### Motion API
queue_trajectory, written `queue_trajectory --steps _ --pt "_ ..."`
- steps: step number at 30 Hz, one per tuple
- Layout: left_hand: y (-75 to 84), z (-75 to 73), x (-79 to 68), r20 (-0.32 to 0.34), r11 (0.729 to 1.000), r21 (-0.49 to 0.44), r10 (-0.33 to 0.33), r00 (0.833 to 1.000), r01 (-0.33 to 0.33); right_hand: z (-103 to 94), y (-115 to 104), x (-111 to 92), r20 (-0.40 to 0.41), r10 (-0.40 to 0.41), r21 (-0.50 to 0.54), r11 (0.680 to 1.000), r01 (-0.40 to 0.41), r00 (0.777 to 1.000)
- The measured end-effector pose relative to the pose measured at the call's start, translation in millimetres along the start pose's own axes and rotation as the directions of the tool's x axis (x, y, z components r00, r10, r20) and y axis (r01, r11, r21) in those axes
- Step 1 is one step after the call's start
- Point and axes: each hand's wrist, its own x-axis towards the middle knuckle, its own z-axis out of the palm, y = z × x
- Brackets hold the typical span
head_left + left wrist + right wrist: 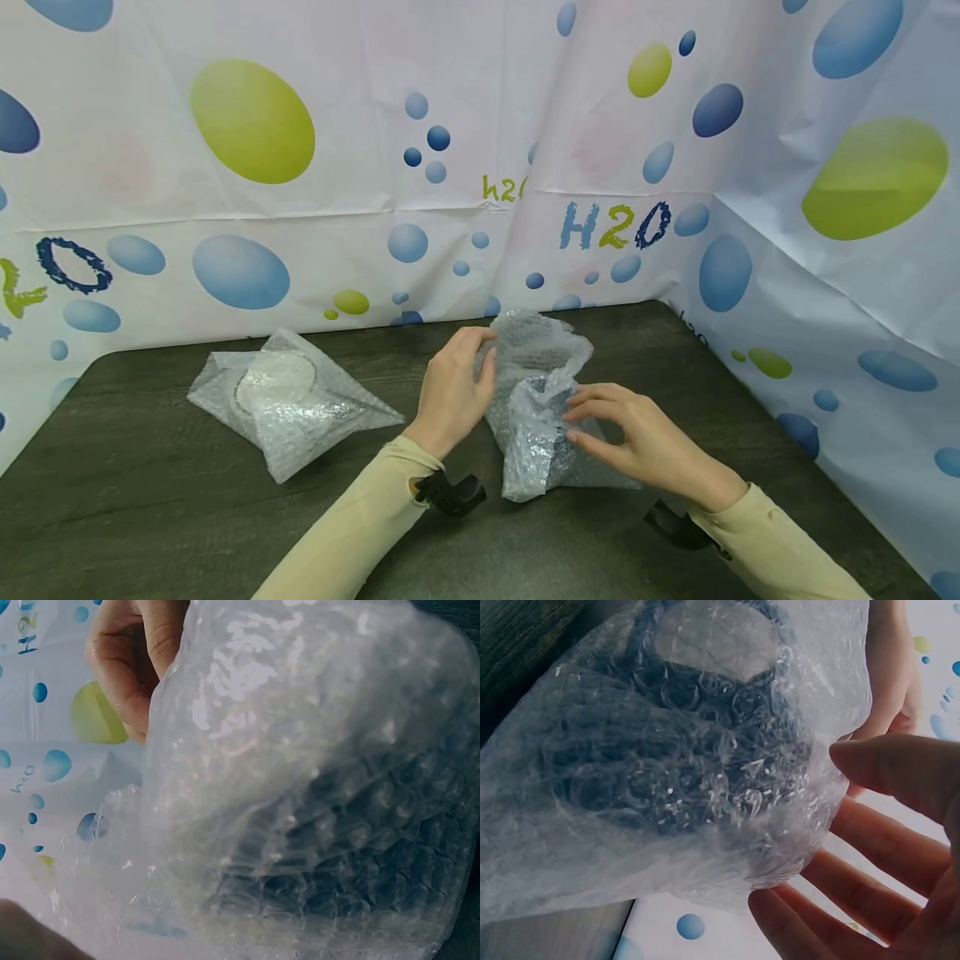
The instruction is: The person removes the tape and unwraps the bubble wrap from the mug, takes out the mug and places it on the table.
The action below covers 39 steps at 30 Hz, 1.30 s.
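Note:
A bundle of clear bubble wrap lies between the two hands, its loose upper sheet spread toward the back of the table. Through the layers shows a dark blue item with a rounded loop; its kind is hidden by the wrap. At the bundle's left side, my left hand has gently bent fingers beside the upper sheet, the thumb apart from them. My right hand is on the other side, fingers spread and fingertips right at the wrap's edge. The right wrist view shows its thumb overlapping that edge.
Left on the dark wood table lies another bubble-wrap parcel around a round white item. A white sheet printed with blue and green dots hangs behind and along the right. Each wrist wears a black strap.

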Motion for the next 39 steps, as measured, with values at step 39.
queue_trajectory --steps 39 --pt "26.1 -6.8 -23.5 0.632 0.97 -0.009 -0.184 0.753 0.245 -2.2 8 -3 -0.174 0.051 0.061 0.997 -0.041 0.983"
